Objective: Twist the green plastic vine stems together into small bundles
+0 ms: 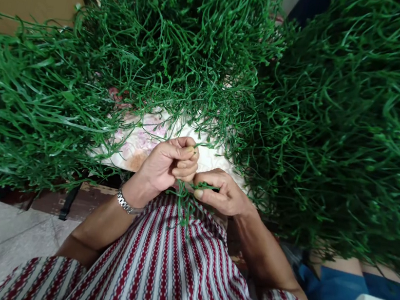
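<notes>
Thumb and forefinger make a closed grip on each side: the left hand [174, 162] pinches thin green stems [181, 200], a bit poking out toward 2 o'clock, and the right hand [223, 193], just beside it at 4 o'clock, pinches another part of them. Loose strands dangle between the two toward 6 o'clock, in front of the striped garment [176, 275]; which grip carries them is hard to tell. From the hands, one heap [185, 35] of the same greens lies at 12 o'clock, a second heap [32, 108] at 10 and a third heap [346, 130] at 2, around a pale patterned cover [215, 162]. Handling such fine stems probably goes best with light fingertip pressure, enough to hold without bruising. One grip should steady the strands while the other teases at them, both pinches kept close together so that the pull stays short and straight. Tangled tips could snag, so it seems wise to stay clear of the heaps and work within sight, over the bare cover.
</notes>
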The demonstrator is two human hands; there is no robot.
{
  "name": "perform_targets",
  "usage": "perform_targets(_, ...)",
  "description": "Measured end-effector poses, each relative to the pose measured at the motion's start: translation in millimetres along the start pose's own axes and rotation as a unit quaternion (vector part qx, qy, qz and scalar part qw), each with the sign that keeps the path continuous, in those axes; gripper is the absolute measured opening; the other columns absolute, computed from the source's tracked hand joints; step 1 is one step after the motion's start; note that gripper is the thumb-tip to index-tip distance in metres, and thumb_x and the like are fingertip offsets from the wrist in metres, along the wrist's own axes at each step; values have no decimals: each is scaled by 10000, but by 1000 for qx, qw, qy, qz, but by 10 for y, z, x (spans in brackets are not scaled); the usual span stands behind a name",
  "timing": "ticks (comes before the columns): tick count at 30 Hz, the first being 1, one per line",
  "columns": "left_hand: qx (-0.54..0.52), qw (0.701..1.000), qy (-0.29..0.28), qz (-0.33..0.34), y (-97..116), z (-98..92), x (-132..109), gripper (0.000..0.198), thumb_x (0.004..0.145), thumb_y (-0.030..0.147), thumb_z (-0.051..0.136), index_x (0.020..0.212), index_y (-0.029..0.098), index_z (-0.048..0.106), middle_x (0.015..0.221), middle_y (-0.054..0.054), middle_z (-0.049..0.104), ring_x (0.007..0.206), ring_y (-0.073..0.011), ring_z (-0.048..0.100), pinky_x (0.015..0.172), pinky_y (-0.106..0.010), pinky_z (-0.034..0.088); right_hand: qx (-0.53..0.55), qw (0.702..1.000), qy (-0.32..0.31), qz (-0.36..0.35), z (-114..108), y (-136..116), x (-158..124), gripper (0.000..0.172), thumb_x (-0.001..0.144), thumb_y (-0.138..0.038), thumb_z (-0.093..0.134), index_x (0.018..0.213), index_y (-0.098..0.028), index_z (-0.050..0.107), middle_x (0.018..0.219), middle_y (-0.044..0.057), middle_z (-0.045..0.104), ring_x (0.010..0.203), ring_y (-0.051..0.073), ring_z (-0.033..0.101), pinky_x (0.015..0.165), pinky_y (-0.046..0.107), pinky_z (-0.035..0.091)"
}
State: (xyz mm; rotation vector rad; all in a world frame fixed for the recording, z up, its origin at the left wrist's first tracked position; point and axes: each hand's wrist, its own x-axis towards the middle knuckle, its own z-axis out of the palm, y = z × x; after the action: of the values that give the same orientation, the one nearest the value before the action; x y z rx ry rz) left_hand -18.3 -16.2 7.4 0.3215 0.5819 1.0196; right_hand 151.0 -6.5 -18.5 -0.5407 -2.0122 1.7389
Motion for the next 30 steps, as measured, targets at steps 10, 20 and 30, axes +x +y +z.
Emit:
perform_targets(10,61,983,64,163,-157,43,9,199,705,156,633,619,161,453,504,46,404,450,-57,407,456,-182,301,-156,971,180,39,142,-1,64,213,852,-294,499,698,-148,479,605,-43,359,578,75,333,567,204,282)
perform_targets(20,-14,988,50,148,-198,-10,-13,169,750,120,571,632,167,460,500,36,424,447,-68,435,477,-195,345,-40,976,206,51,227,101,14,275,856,-380,480,701,-154,460,615,-34,373,578,85,345,560,216,294)
perform_targets(30,-14,995,75,57,-24,-102,12,203,773,117,543,601,153,441,453,65,352,323,-17,245,373,-159,205,33,997,65,21,99,-30,-67,293,860,-401,473,716,-148,501,608,-15,431,554,91,386,518,219,298)
